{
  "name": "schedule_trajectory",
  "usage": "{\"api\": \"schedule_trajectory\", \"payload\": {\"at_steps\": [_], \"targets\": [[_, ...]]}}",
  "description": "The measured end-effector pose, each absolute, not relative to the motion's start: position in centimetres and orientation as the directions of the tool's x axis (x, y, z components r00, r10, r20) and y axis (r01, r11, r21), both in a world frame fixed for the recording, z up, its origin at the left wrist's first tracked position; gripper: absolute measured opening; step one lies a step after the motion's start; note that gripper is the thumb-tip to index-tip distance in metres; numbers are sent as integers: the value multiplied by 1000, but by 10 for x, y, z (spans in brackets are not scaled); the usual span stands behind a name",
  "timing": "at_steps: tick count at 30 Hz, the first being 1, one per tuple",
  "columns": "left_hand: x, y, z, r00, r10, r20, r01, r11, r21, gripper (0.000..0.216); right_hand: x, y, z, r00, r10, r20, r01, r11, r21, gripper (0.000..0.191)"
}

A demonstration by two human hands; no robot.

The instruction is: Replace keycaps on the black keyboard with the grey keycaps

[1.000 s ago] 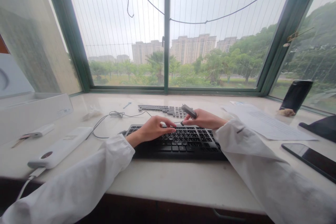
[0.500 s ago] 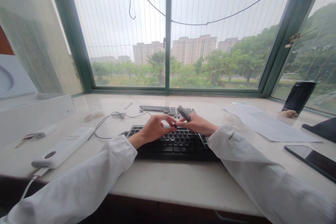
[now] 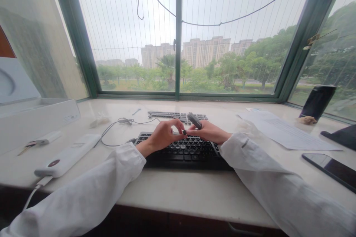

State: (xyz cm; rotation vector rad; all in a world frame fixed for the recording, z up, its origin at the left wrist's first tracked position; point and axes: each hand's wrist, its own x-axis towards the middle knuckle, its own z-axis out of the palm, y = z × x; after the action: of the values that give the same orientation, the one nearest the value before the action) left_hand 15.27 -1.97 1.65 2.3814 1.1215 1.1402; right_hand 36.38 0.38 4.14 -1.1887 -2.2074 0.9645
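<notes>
A black keyboard [image 3: 178,157] lies in front of me, many of its key positions showing without caps and some round and square keys in the lower rows. Above it, my left hand [image 3: 164,135] pinches a small black keycap [image 3: 184,132] between thumb and fingertips. My right hand [image 3: 208,132] grips a dark stubby tool [image 3: 194,120], whose exact kind I cannot make out; it points up and to the left. The right fingertips meet the keycap from the other side. Behind the hands, loose keycaps [image 3: 164,114] are laid out in rows.
To the left are a white power bank [image 3: 68,157], a thin black cable [image 3: 104,135], a USB adapter [image 3: 48,139] and a white box [image 3: 39,118]. On the right lie printed paper [image 3: 286,131] and a phone [image 3: 330,170]; another dark device [image 3: 317,103] leans by the window.
The small keycap shows more plainly between the fingertips, and the left fingers have shifted slightly. The dark tool stays in my right hand, nearly still.
</notes>
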Motion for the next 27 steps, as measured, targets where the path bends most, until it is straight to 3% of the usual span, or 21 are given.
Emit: {"api": "schedule_trajectory", "payload": {"at_steps": [13,23,27], "targets": [[153,-22,16,418,733,537,608,-665,434,24,364,0,42,-607,793,46,545,458,-703,47],[153,-24,19,479,718,504,554,-693,461,32,367,7,40,-610,786,98,572,523,-632,46],[153,-23,19,508,702,499,542,-711,448,26,369,7,40,-602,792,97,574,514,-638,46]]}}
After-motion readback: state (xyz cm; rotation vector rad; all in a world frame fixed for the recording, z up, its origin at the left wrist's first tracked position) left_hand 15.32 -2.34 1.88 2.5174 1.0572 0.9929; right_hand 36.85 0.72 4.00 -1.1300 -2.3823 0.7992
